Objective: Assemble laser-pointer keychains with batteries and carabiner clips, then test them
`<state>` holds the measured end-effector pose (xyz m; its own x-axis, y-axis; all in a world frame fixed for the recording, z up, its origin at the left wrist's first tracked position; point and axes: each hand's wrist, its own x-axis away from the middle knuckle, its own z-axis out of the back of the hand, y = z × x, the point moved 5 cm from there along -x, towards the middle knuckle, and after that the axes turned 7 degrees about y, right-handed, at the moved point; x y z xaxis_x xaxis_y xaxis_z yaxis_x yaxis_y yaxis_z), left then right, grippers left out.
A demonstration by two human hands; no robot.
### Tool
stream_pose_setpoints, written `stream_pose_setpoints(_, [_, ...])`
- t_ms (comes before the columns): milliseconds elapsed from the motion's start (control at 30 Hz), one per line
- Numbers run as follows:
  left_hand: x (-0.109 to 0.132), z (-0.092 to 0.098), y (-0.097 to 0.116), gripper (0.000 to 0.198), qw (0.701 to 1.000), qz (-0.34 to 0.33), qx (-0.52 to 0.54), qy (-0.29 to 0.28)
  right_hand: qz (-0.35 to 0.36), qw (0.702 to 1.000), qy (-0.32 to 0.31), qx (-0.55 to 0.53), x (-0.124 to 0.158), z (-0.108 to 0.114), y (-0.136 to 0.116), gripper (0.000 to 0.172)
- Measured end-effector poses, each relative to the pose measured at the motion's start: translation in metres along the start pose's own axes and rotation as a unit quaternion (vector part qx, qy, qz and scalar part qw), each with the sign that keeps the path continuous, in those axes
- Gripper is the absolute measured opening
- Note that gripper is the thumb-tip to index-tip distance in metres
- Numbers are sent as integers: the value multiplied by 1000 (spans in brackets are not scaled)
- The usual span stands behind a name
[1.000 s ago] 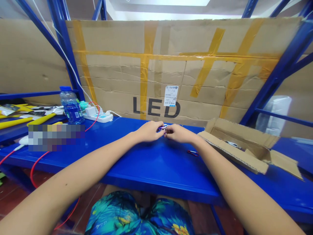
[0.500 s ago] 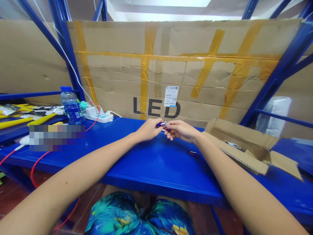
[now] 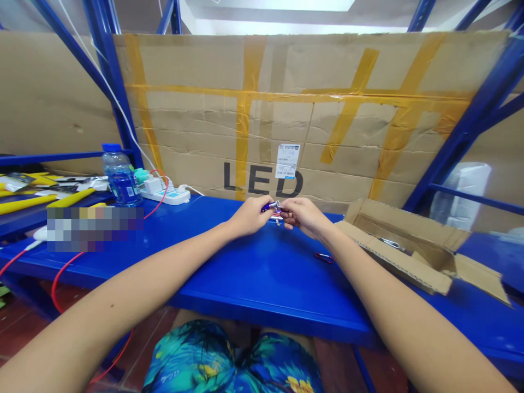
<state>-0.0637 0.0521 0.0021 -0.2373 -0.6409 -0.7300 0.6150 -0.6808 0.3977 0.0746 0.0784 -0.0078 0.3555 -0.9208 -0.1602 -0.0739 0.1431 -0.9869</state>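
My left hand (image 3: 251,214) is closed around a small purple metal tube (image 3: 268,207) with a silver end, which points right. At that silver end, the fingers of my right hand (image 3: 302,214) are pinched together; what they hold is too small and covered to make out. Small red and silver metal pieces (image 3: 277,216) show between the two hands, just below the tube. A red carabiner (image 3: 323,257) lies on the blue table (image 3: 245,273), closer to me and beside my right forearm.
An open cardboard box (image 3: 403,245) with a silver metal piece (image 3: 391,243) inside stands at right. On the left are a bottle of blue liquid (image 3: 123,180), a white power strip (image 3: 172,195), a red cable (image 3: 61,273) and yellow-handled tools (image 3: 71,198). A large carton (image 3: 184,136) stands behind.
My right fingers have curled in tighter at the tube's silver end. More of the red and silver pieces shows below it. The left hand has barely moved.
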Motion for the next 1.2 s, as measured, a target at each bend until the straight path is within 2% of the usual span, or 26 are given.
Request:
stream_pose_setpoints(167, [3, -3, 0, 8, 1000, -1, 4, -11, 60, 996, 12, 71, -3, 2, 2, 14])
stream_pose_setpoints(333, [2, -6, -5, 7, 1000, 8, -5, -16, 120, 970, 33, 209, -6, 4, 2, 8])
stream_pose_setpoints(467, [1, -7, -9, 7, 999, 23, -11, -25, 200, 927, 68, 310, -6, 7, -6, 11])
stream_pose_setpoints(567, [2, -7, -7, 18, 999, 33, -11, -35, 246, 881, 106, 390, -4, 11, -11, 11])
stream_pose_setpoints(667, [3, -4, -3, 22, 998, 36, -27, -40, 257, 849, 110, 449, -3, 11, -11, 13])
stream_pose_setpoints(800, [4, -2, 1, 17, 998, 10, -56, -41, 268, 821, 88, 497, 0, 3, -9, 14])
stream_pose_setpoints(1200, [2, 1, 5, 19, 993, -31, -107, -31, 283, 783, 61, 550, 3, -3, -8, 18])
